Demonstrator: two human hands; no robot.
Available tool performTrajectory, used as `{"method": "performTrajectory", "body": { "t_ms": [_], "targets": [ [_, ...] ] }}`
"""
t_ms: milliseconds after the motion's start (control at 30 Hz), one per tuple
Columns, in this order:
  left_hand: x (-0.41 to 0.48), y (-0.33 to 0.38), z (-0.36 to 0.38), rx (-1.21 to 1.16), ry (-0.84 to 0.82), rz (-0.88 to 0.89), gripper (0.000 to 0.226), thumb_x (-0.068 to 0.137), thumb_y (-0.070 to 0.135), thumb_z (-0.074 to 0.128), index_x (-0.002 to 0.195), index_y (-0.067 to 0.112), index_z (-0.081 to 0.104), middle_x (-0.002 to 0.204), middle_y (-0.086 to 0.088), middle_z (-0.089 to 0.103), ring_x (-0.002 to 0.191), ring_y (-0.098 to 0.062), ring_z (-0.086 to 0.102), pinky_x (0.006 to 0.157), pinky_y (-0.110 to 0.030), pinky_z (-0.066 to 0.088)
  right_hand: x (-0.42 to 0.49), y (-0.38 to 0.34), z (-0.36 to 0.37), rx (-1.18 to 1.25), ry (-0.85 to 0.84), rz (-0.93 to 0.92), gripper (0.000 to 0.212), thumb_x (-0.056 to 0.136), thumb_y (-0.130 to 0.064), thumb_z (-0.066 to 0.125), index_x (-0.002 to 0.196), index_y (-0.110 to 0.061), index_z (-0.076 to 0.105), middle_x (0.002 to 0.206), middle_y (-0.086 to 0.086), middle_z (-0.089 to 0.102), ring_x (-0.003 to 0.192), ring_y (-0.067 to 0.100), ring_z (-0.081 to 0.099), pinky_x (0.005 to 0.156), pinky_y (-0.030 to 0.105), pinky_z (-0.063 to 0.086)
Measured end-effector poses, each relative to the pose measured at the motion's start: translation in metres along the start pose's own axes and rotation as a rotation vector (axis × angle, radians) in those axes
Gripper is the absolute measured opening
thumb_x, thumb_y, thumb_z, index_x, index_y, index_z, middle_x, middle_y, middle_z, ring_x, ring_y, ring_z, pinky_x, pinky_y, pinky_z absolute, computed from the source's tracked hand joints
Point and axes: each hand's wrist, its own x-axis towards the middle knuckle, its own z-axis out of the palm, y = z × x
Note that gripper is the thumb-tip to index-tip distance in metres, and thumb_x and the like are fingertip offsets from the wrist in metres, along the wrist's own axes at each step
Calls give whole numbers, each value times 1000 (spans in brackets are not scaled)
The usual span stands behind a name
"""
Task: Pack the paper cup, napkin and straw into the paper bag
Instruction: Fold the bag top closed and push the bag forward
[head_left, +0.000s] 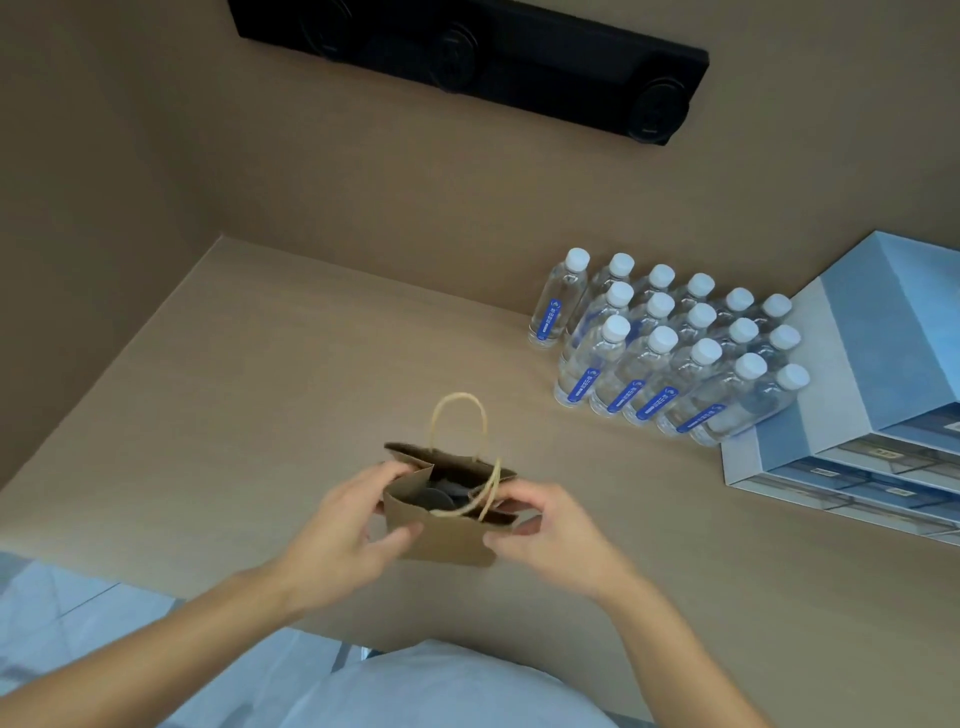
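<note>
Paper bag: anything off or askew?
One rope handle has flopped across the paper bag mouth instead of standing like the far one, partly blocking the opening. Both hands, left and right, hold the bag's sides. Water bottles stand neatly; nothing spilled.

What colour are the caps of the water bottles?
White, on all the bottle caps, seen in the head view.
</note>
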Motion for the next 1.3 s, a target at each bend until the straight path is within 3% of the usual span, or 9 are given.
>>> {"method": "performTrajectory", "body": {
  "t_ms": [100, 200, 333, 467, 567, 700, 867, 1100, 1300],
  "targets": [
    [3, -6, -9, 68, 67, 64, 52, 80, 6, 75, 108, 48, 61, 114, 24, 59, 110, -2, 56, 93, -17, 43, 3, 5, -4, -106, 157, -106, 45, 76, -12, 80, 95, -52, 66, 117, -6, 50, 91, 11, 56, 79, 15, 47],
    [6, -5, -17, 135, 136, 124, 33, 75, 7, 81, 95, 32, 71, 130, 7, 50, 121, -9, 48, 100, -16, 37, 4, 8, -4, -141, 334, -217, 34, 70, -9, 84, 86, -38, 77, 120, -11, 58, 103, 10, 56, 88, 20, 46],
    [14, -5, -16, -101, 250, 17, 44, 73, -10, 78, 77, 23, 49, 88, 7, 76, 86, -9, 71, 82, -28, 54, 10, 15, 5, 144, 437, -125, 52, 68, 8, 79, 63, -33, 48, 75, -11, 77, 75, 5, 71, 73, 17, 51],
    [19, -11, -14, 113, 253, 286, 35, 72, -20, 71, 78, 14, 71, 78, 4, 69, 73, -14, 64, 67, -30, 52, 13, 22, 14, 158, 470, -186, 53, 68, 23, 67, 63, -29, 72, 70, -7, 69, 75, 7, 64, 76, 22, 49],
    [20, -24, -12, 360, -16, 463, 30, 76, -6, 73, 94, 19, 76, 117, -12, 66, 102, -26, 60, 86, -32, 52, 14, 27, 18, -12, 424, -208, 50, 74, 23, 57, 68, -23, 79, 101, -11, 65, 103, 5, 53, 92, 16, 39],
    [20, -37, -6, 431, -328, 228, 46, 85, 61, 59, 110, 25, 71, 146, 1, 46, 132, -14, 39, 109, -29, 37, 17, 28, 24, -156, 348, -205, 32, 79, 0, 71, 99, -25, 76, 105, -11, 67, 106, 11, 54, 93, 8, 34],
    [38, -27, 3, 290, -125, 127, 23, 87, 18, 70, 97, 27, 52, 89, 4, 65, 79, -15, 56, 71, -27, 46, 34, 22, 33, -295, 376, -236, 20, 76, -14, 81, 95, -16, 80, 83, 3, 71, 84, 21, 61, 78, 19, 41],
    [52, -29, 2, 257, -147, 73, 4, 82, 17, 76, 86, 20, 76, 83, 5, 76, 72, 1, 53, 69, -4, 34, 47, 20, 26, -365, 343, -334, 2, 77, -17, 79, 79, -17, 80, 63, 4, 67, 65, 25, 60, 66, 28, 48],
    [56, -27, 6, 260, -160, 116, 4, 85, 17, 72, 87, 18, 76, 80, 1, 74, 72, -11, 58, 69, -18, 39, 53, 14, 31, -463, 221, -319, 4, 82, -24, 74, 83, -21, 76, 73, 0, 63, 75, 24, 59, 67, 36, 52]
  ]
}}
